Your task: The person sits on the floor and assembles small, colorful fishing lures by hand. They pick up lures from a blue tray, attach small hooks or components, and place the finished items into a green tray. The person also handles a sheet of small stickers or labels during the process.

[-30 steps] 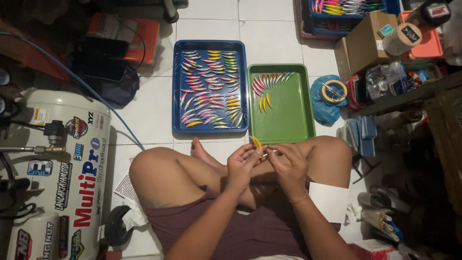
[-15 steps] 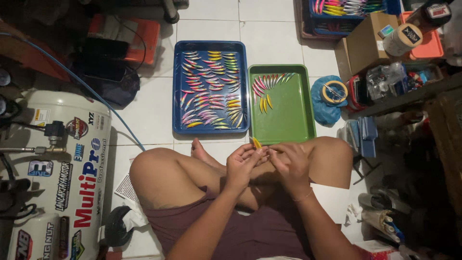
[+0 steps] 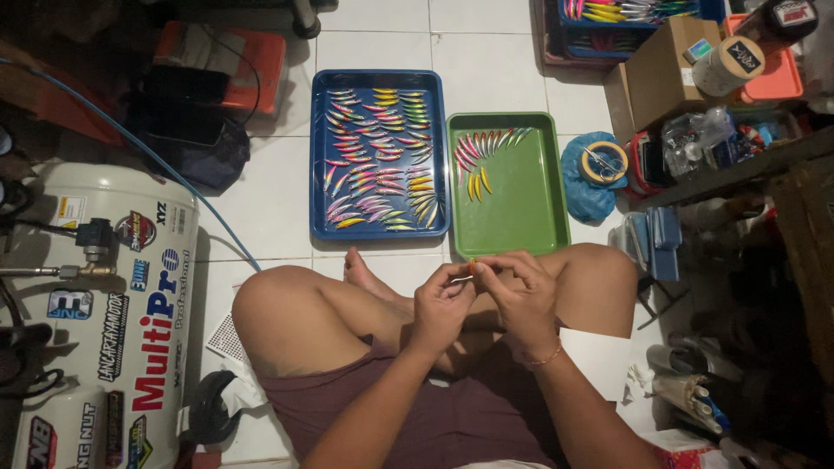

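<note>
Change: almost none; both hands stay together over the lap, so the small work on one piece goes on.
Left hand [image 3: 441, 306]: fingers pinched shut on a thin silver tool [image 3: 460, 280].
Right hand [image 3: 519, 291]: fingertips closed on a little yellow lure [image 3: 473, 261].
Where: the lure sits between the hands, just below the green tray [image 3: 539, 221].
Pointing: too small to tell; it seems to lie left to right.
Nearby: the blue tray [image 3: 319, 156] holds many bright lures.
</note>
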